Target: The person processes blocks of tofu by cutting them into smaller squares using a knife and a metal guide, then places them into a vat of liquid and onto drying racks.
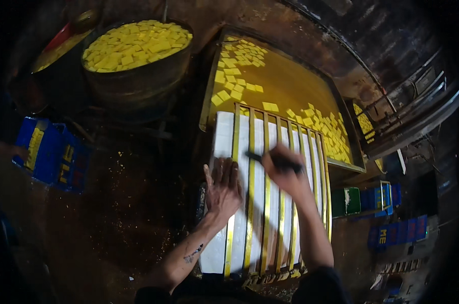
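Left hand: the person's left hand [223, 187] is flattened, fingers stretched out and pointing away, on the left part of the white slab [224, 134]; nothing grasped.
Right hand: right hand [286, 167], blurred, fist wrapped round a dark-handled tool [254, 156]; its narrow dark end points left over the slats, contact with the slab can't be told.
White slab: right in front of the person, near side of the big tray, under both hands.
Slatted frame: yellowed slats [249, 223] lie on the slab lengthwise, white strips showing between; leftmost strip sits outside the frame.
Tray: wide shallow tray [209, 91] just beyond the slab; yellowish liquid [290, 76], flat yellow squares [271, 107] scattered left, thicker cluster at the right.
Vat: round dark vat [138, 93], beyond and to the left, heaped with yellow pieces [138, 45].
Far left: another vessel with a red object [60, 38] at its rim; blue crate [49, 157] lower down.
Right side: green bin [347, 201], blue crates [399, 233].
Floor: dark floor [120, 167], yellow crumbs, left of the slab.
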Tool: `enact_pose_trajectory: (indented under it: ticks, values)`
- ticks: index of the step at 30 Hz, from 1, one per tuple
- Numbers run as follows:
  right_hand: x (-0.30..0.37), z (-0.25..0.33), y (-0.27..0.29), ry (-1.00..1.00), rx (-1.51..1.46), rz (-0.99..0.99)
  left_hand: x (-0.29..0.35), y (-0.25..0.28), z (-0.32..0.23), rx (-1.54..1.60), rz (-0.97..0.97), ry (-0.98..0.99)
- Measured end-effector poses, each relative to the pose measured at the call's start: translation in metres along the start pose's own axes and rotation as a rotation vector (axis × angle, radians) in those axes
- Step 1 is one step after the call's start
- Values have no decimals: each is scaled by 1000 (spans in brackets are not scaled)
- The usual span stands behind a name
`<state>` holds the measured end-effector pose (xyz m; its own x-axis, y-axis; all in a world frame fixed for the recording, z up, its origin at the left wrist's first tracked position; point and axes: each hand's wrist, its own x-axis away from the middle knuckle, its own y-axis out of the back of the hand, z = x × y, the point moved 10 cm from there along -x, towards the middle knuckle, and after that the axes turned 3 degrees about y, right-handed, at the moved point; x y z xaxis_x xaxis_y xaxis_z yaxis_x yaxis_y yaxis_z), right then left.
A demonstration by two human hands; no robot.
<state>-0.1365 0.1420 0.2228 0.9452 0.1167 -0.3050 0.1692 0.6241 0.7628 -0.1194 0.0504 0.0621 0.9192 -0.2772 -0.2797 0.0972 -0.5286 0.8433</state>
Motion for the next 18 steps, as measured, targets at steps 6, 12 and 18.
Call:
enact_pose_trajectory:
  ticks: [6,12,18]
  values:
    - [-141,-107,-55,129,210,-78,-1,-6,-25,72,34,-25]
    - [-45,-32,-77,185,128,28,24,12,2,73,2,38]
    - [145,56,-59,-125,-53,157,174,37,3,259,366,119]
